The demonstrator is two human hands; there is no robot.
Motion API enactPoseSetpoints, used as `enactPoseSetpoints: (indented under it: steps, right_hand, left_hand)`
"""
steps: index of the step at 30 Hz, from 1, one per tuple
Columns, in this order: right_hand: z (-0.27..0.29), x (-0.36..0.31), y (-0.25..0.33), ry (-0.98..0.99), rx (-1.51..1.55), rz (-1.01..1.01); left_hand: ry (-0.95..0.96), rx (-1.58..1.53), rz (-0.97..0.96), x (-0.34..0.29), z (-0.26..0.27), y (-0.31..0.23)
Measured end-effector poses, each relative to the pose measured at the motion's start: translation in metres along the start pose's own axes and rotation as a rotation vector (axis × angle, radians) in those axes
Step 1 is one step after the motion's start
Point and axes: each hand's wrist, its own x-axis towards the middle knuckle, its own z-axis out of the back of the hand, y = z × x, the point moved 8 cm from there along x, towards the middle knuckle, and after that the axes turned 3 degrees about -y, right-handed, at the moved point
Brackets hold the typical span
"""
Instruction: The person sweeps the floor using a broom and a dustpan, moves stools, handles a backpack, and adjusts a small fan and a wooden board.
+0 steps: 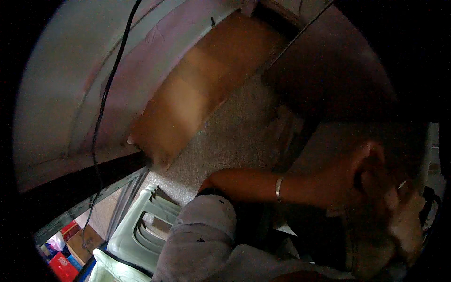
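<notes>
My left arm, in a pale grey sleeve, reaches across to the right with a light bracelet [278, 189] on the wrist. My left hand [369, 176] is in deep shadow at the right, its fingers bent inward; whatever they hold is too dark to make out. Close against it is a paler skin-toned shape that looks like my right hand [408, 218], with its fingers lost in the dark. A thin shiny band [402, 185] shows between the two. Below the hands hangs a dark olive, cloth-like surface [371, 244].
A pale green plastic stool [136, 230] stands at lower left. Past it are a cardboard box [84, 242] and a red package [62, 267]. A black cable [107, 87] hangs down the left side. A brown panel [188, 94] runs along the wall above the speckled floor [225, 131].
</notes>
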Motion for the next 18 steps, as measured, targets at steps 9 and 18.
enactPoseSetpoints:
  steps: [9,18]
  right_hand:
    - [0.016,0.007,-0.011,0.010,-0.028,0.028]
    - [0.020,0.016,-0.003,-0.002,-0.031,0.036]
  left_hand:
    - [-0.534,0.949,0.241,-0.152,0.206,0.045]
    - [-1.347,1.244,0.500,-0.416,0.323,-0.012]
